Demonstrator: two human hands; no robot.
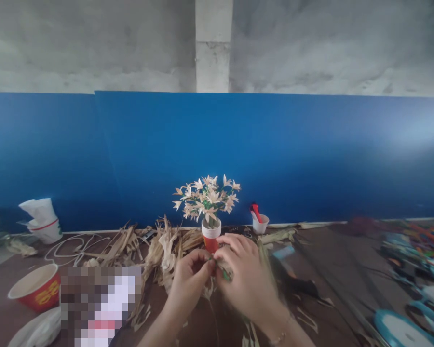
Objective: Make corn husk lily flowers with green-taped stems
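My left hand (188, 282) and my right hand (244, 277) meet at the middle of the brown table, fingers pinched together on a small pale flower piece with a green stem (222, 270). A thin wire stem hangs down from it. Just behind my fingers stands a red and white paper cup (210, 236) holding a bunch of pale husk flowers (208, 197). Dried corn husks (166, 250) lie heaped to the left of my hands.
A red paper bowl (36, 289) sits at the left front, with white cups (43, 219) behind it. A small white cup with a red tool (259, 220) stands by the blue wall panel (275, 154). Tape rolls (401, 330) and coloured items lie at the right.
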